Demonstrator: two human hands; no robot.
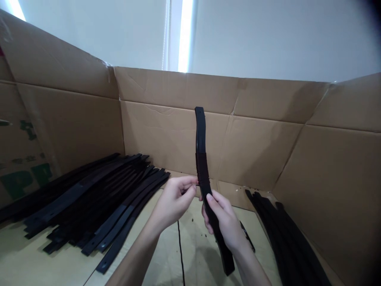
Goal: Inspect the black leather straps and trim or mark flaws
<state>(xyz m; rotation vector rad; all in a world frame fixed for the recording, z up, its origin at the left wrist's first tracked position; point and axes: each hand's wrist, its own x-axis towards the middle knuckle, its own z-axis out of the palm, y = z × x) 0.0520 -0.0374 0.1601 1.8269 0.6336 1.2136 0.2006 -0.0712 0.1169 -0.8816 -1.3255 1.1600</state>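
Strap in hand: long, flat black rubber-like strap [201,139] is standing nearly upright in the middle of the frame, its rounded top end with a small hole reaching up in front of the cardboard wall, its lower end hanging down past the wrist at lower centre.
Wrapped band: dark ribbed section [203,169] is sitting around the strap's middle, apparently a winding of thin cord; it is placed just above both grips, likely so the fingers can be working at it.
Right hand: right hand [224,224] is closing around the strap below the band, thumb pressing on the front face, holding it steady and upright.
Left hand: left hand [175,198] is pinching with fingertips closed at the band's left edge, seemingly on a thin black cord [179,246] that is trailing down to the bottom edge.
Left pile: big fanned stack of similar flat black straps [89,202] is lying on the pale worktop [35,266] at left and lower left.
Right pile: smaller bundle of black straps [285,238] is leaning along the lower right wall.
Small item: black pen-like object [247,237] is lying just right of the right hand.
Surround: brown corrugated cardboard walls [166,131] are boxing in the worktop on three sides, limiting reach outward; both piles are narrowing the free space to the centre.
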